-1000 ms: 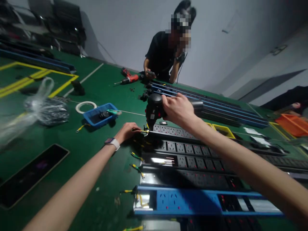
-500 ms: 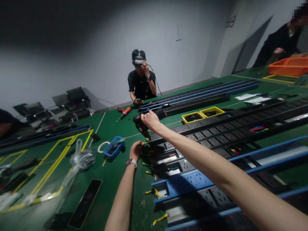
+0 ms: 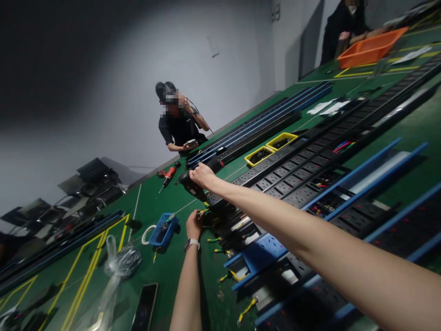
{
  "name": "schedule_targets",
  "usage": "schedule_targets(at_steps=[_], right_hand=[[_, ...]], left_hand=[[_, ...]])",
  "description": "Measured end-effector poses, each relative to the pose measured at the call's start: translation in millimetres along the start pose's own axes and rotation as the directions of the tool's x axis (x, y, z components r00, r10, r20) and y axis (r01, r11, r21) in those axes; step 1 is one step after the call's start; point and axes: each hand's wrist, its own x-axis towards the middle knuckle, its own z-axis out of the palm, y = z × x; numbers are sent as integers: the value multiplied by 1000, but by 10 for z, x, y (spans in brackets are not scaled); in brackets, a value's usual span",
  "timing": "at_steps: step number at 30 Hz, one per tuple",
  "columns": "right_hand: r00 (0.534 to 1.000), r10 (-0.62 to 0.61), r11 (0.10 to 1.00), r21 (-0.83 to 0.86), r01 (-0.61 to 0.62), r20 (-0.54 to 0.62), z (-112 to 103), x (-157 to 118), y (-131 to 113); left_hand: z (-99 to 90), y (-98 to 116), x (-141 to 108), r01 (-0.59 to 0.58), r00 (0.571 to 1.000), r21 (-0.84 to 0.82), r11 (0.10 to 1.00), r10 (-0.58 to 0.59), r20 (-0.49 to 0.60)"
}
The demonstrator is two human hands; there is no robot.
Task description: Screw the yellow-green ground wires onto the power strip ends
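Here's the right hand, wrapped firmly around the black power driver, its nose angled down at the left end of the far black socket strip; whether the tip touches, the blur won't tell. Just nearer, the left hand pinches a yellow-green wire at that same end, beside the other strips lined up toward the near side. Good form here, I'd judge: driver square to the work, pressure even, wire held flat and fingertips well clear of the bit. Off to the left sits the blue tray, the red drill lying farther back.
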Motion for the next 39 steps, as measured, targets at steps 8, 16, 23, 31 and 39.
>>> schedule_targets(at_steps=[8, 16, 23, 31, 39], right_hand=[[1000, 30, 1000, -8, -30, -4, 59, -46, 108], [999, -37, 998, -54, 37, 6, -13, -81, 118], [998, -66, 993, -98, 66, 3, 42, -36, 131], [997, -78, 988, -135, 78, 9, 99, -15, 178], [996, -84, 987, -137, 82, -7, 120, -20, 203]], left_hand=[[-78, 75, -6, 26, 999, -7, 1000, -26, 29], [-83, 97, -11, 35, 999, -3, 999, -35, 28], [-102, 121, -17, 0, 1000, -9, 1000, 0, 17], [-86, 80, -8, 19, 999, -22, 1000, -19, 34], [-96, 93, 9, 36, 999, -8, 999, -36, 33]])
